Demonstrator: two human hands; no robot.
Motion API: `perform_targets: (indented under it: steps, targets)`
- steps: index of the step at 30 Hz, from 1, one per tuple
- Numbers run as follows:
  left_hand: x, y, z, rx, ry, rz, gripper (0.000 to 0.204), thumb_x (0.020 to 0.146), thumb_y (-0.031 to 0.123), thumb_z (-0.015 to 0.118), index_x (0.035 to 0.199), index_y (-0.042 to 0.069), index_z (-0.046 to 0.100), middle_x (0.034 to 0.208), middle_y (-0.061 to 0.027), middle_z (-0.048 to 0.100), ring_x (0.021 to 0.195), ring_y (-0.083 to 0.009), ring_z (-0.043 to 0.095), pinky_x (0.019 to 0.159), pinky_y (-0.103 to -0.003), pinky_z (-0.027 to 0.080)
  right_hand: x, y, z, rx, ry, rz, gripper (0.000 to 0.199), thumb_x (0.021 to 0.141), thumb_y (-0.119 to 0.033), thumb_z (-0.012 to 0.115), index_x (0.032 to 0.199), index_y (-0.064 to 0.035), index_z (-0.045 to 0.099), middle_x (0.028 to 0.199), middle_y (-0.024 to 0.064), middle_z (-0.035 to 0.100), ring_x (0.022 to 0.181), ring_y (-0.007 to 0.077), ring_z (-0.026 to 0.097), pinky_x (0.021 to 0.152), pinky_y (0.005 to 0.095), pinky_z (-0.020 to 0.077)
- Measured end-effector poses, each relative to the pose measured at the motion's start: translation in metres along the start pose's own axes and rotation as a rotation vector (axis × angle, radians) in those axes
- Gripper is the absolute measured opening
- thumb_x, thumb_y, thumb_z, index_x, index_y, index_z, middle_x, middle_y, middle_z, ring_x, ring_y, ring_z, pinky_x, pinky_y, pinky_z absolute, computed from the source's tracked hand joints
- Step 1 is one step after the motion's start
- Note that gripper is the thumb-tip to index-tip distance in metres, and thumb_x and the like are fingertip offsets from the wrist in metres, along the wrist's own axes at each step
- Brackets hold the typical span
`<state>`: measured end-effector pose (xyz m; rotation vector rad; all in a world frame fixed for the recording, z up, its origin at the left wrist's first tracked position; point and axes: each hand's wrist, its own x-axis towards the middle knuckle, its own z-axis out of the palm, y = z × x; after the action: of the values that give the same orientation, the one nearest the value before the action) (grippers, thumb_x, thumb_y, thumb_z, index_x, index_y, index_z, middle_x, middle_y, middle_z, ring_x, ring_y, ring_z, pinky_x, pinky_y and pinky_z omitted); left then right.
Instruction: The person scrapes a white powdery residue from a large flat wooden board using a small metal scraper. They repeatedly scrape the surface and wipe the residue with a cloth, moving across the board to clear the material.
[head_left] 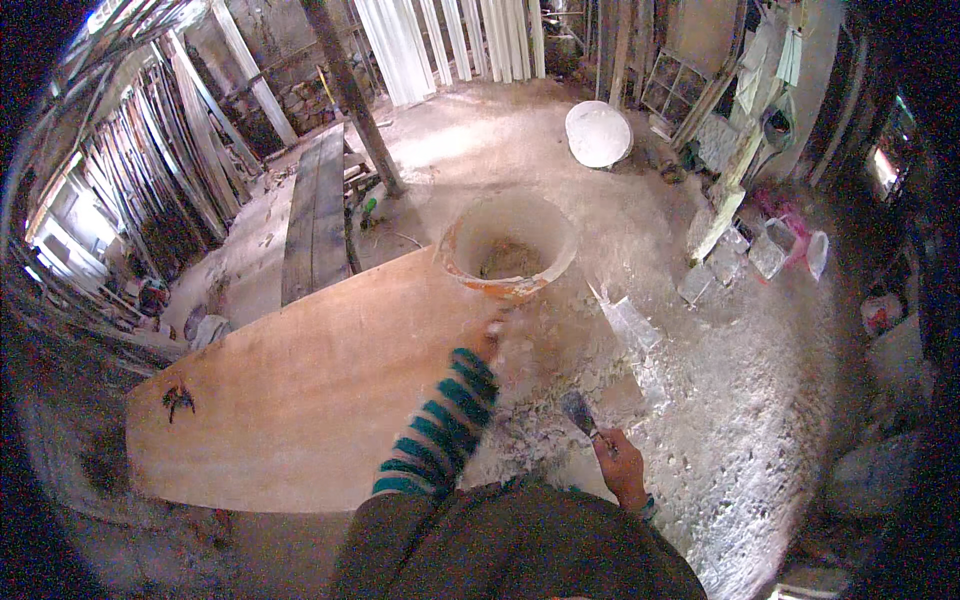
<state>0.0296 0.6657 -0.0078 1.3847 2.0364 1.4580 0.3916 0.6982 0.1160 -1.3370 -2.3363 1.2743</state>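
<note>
Board: large flat brown plywood sheet (pixel 300 400) lying on the dusty white floor (pixel 760 400).
Bucket: round plaster-caked orange tub (pixel 510 250), at the board's far corner.
Left hand: blurred left hand (pixel 493 335) reaching toward the bucket rim; grip cannot be told.
Right hand: right hand (pixel 620 465) clasped around a flat-bladed metal scraper (pixel 580 412), blade pointing up-left above the floor.

A rough workshop or building site for plaster and woodwork. Long timber planks (pixel 190 130) lean against the stone wall in the upper left of the frame, white moulded strips (pixel 450 40) stand at the top centre, a large plywood sheet (pixel 310 390) lies at the centre left, and a plaster-caked bucket (pixel 510 248) sits on the dusty, white-spattered floor (pixel 740 400)
</note>
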Motion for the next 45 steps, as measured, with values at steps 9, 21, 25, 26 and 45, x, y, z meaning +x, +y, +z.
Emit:
perform_targets:
  steps: [9, 21, 25, 26, 45]
  targets:
    - [0.010, -0.092, -0.133, -0.118, 0.222, -0.344, 0.022, 0.081, 0.016, 0.056, 0.100, 0.005, 0.057, 0.096, -0.0060, 0.058, 0.091, -0.0213, 0.053, 0.079, -0.033, 0.045, -0.025, 0.025, -0.006, -0.046, 0.020, 0.071, 0.027, 0.083, -0.033, 0.054, 0.100, -0.0130, 0.058, 0.089, 0.0151, 0.062, 0.082, 0.0348, 0.060, 0.071, 0.0428, 0.0470]
    - [-0.039, 0.056, 0.083, -0.079, -0.140, -0.045, 0.023, 0.075, 0.011, 0.060, 0.097, 0.006, 0.057, 0.095, -0.0085, 0.058, 0.088, -0.0253, 0.055, 0.077, -0.035, 0.045, 0.005, 0.009, 0.003, -0.045, 0.110, -0.188, 0.027, 0.083, -0.030, 0.056, 0.100, -0.0085, 0.059, 0.083, 0.0124, 0.063, 0.073, 0.0287, 0.061, 0.066, 0.0363, 0.0476]
    - [-0.051, -0.003, -0.017, -0.176, 0.147, -0.140, 0.024, 0.073, 0.010, 0.061, 0.096, 0.006, 0.057, 0.094, -0.0093, 0.059, 0.087, -0.0267, 0.055, 0.076, -0.036, 0.046, 0.002, -0.008, 0.014, 0.049, 0.072, -0.233, 0.025, 0.082, -0.026, 0.057, 0.098, -0.0063, 0.058, 0.077, 0.0129, 0.062, 0.067, 0.0251, 0.060, 0.060, 0.0343, 0.0461]
    - [-0.058, -0.013, -0.054, -0.128, 0.238, -0.160, 0.024, 0.072, 0.009, 0.062, 0.096, 0.006, 0.057, 0.094, -0.0095, 0.059, 0.087, -0.0270, 0.055, 0.076, -0.036, 0.046, 0.001, -0.007, 0.015, 0.035, 0.056, -0.248, 0.025, 0.082, -0.026, 0.057, 0.098, -0.0067, 0.058, 0.076, 0.0128, 0.062, 0.067, 0.0251, 0.060, 0.059, 0.0344, 0.0460]
    - [-0.126, 0.054, -0.056, -0.039, 0.291, -0.258, 0.010, 0.084, 0.017, 0.050, 0.085, 0.007, 0.053, 0.071, -0.0118, 0.057, 0.069, -0.0251, 0.056, 0.061, -0.036, 0.044, -0.012, -0.009, 0.024, -0.006, 0.029, -0.302, 0.024, 0.083, -0.026, 0.057, 0.098, -0.0066, 0.058, 0.074, 0.0101, 0.060, 0.061, 0.0212, 0.056, 0.057, 0.0303, 0.0438]
